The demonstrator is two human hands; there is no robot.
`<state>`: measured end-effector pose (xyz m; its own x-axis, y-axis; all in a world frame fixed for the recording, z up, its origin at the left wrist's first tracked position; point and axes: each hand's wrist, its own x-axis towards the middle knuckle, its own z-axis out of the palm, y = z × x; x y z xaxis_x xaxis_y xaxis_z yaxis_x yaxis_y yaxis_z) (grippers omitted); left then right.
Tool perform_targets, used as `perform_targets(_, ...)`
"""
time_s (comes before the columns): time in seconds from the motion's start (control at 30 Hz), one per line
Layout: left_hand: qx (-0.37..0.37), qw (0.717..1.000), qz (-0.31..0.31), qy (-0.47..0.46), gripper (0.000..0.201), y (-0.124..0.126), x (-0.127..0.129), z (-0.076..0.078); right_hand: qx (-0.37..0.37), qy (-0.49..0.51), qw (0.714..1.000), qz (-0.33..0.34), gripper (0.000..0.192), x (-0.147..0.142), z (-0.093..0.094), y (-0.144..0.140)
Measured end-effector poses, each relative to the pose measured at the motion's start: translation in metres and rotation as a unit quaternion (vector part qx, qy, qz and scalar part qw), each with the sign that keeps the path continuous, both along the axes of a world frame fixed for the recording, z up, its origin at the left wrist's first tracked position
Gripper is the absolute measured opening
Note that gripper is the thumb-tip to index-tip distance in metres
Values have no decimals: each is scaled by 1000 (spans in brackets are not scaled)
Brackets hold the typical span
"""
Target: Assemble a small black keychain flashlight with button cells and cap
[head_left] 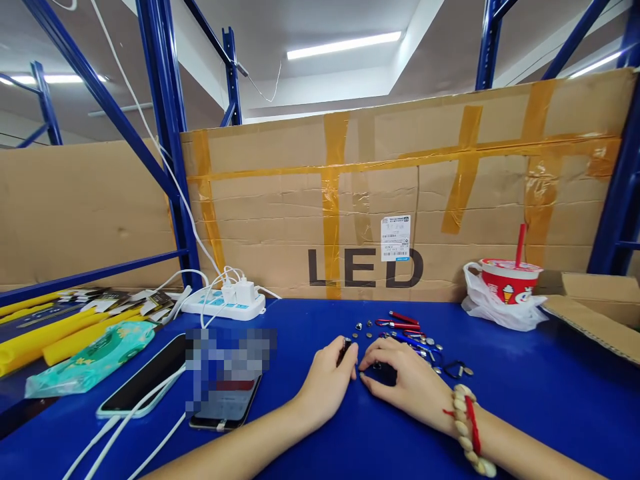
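Both my hands rest on the blue table top (525,387), close together at the centre. My left hand (327,383) pinches a small dark cylinder-shaped part (347,347) between thumb and fingers. My right hand (405,383) is curled over a small black object (384,375), fingertips almost touching the left hand. A beaded bracelet with a red cord (467,427) is on my right wrist. Just behind the hands lie several small round button cells (367,327) and a few red and blue pen-like tools with clips (403,323).
Two phones (150,383) on charging cables lie at the left, one partly blurred out. A white power strip (225,303) sits at the back. Yellow foam tubes (45,337) and a teal packet (95,360) are far left. A red cup in a plastic bag (505,293) stands at the right, before a taped cardboard wall (400,200).
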<state>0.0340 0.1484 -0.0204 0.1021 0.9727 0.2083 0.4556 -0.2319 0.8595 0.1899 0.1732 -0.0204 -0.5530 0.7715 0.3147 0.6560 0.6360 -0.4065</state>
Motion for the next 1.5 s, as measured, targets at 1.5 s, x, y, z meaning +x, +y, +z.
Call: perform_targets(1.5,-65,987,11,-148,34,-1,-3,5,15,-34,999,-10,34,7,-4,15)
